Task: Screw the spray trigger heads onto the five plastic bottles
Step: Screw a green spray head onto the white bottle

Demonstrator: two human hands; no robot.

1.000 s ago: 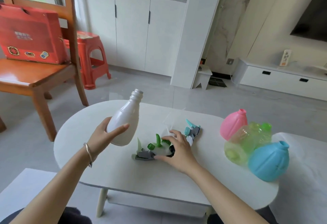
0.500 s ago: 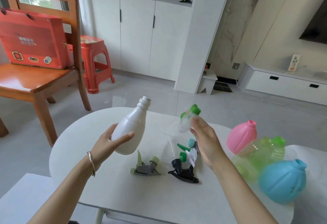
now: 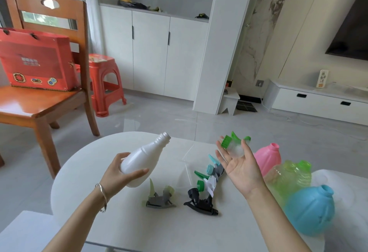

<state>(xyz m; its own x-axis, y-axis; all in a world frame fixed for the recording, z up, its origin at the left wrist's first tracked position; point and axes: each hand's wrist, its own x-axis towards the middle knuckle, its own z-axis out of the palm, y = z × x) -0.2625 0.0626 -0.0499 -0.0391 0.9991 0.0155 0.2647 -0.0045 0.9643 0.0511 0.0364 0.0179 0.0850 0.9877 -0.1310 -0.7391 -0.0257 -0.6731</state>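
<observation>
Hands are both raised above the white table [image 3: 119, 228], each with one part. The left hand [image 3: 117, 176], a bracelet [image 3: 102, 198] at its wrist, grips the white bottle [image 3: 143, 160] around its lower body, fingers [image 3: 121, 155] curled behind it and the thumb across the front; the bottle is tilted, its open threaded neck pointing up and to the right. The right hand [image 3: 241, 168] is turned palm up, just beside the bottle's neck but apart from it, and pinches the green trigger head [image 3: 234, 145] between thumb and fingers [image 3: 220, 148], the other fingers loosely spread. Four more heads lie on the table below: a grey trigger head [image 3: 159, 199] with a pale green lever, a black trigger head [image 3: 199, 202] near it, and behind that a white trigger head [image 3: 210, 185] touching a teal trigger head [image 3: 214, 167]. At the table's right end a pink bottle [image 3: 268, 160], a clear green bottle [image 3: 288, 178] and a blue bottle [image 3: 310, 212] crowd together, none with a head on. Beyond the table on the left stands a wooden chair [image 3: 39, 108] carrying a red box [image 3: 37, 60], a red stool [image 3: 105, 80] behind it.
</observation>
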